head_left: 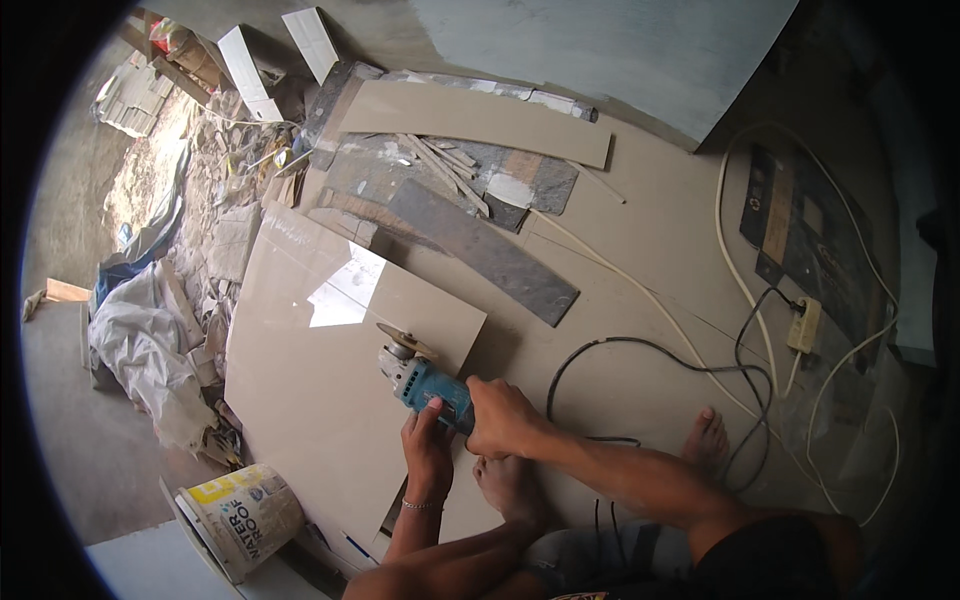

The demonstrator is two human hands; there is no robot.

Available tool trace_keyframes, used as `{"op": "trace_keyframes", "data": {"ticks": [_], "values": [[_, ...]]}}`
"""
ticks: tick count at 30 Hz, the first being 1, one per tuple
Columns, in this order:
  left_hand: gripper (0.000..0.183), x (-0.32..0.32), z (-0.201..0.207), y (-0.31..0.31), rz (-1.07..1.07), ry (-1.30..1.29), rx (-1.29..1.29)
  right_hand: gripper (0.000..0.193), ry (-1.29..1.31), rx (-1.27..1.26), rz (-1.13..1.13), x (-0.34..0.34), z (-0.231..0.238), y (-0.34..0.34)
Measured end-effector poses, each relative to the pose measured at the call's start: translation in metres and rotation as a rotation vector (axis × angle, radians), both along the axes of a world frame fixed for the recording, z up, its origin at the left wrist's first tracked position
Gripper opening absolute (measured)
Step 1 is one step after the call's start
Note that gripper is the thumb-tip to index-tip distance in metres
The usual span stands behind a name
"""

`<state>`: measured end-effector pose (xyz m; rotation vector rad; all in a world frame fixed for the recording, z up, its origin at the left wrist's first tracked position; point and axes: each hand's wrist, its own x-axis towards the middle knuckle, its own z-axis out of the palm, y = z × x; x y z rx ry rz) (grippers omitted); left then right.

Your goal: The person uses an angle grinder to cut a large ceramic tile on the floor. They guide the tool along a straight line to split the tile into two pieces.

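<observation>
Head view shows us holding a blue angle grinder [432, 388] over a large beige tile [310, 380], which lies on the floor [660, 220]; the tool is near the tile's right-hand side. Our right hand [503, 415] is clamped around the rear of the body, while our left hand [428, 455] grips it from the near side, thumb against the casing, so the two sit close together on it. Its disc [405, 338] points away from us, and we cannot tell whether it touches the tile. Farther off, a dark grey plank [490, 250] and a long beige strip [470, 122] lie near some thin offcuts [445, 170]. To our right, a black cable [600, 341] loops across the floor, near a pale yellow socket block [803, 325]. On our left we have a white bucket [250, 515] beside the tile and a crumpled pale sheet [150, 345] next to rubble.
</observation>
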<state>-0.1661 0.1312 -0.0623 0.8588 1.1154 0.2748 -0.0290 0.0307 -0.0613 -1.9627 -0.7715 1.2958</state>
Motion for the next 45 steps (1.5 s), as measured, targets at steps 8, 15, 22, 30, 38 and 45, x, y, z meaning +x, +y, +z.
{"op": "trace_keyframes", "data": {"ticks": [8,15,22,30,38,45], "values": [[0.043,0.017,0.011,0.006,0.003,0.232,0.048,0.038,0.023,-0.006,-0.004,0.000,-0.003,0.011],[0.042,0.017,0.011,0.000,-0.018,0.236,0.086,0.039,0.025,0.002,0.001,0.001,-0.003,0.005],[0.039,0.014,0.006,-0.003,-0.057,0.234,0.097,0.039,0.013,0.007,-0.001,-0.001,-0.004,-0.002],[0.038,0.018,0.009,-0.010,-0.018,0.171,0.111,0.043,0.020,-0.016,0.015,-0.001,-0.005,-0.003],[0.035,0.016,0.006,-0.012,-0.043,0.213,0.127,0.044,-0.004,-0.012,0.017,-0.002,-0.006,-0.006],[0.036,0.015,0.005,-0.018,-0.042,0.208,0.126,0.046,-0.002,-0.027,0.025,-0.004,-0.006,-0.012]]}}
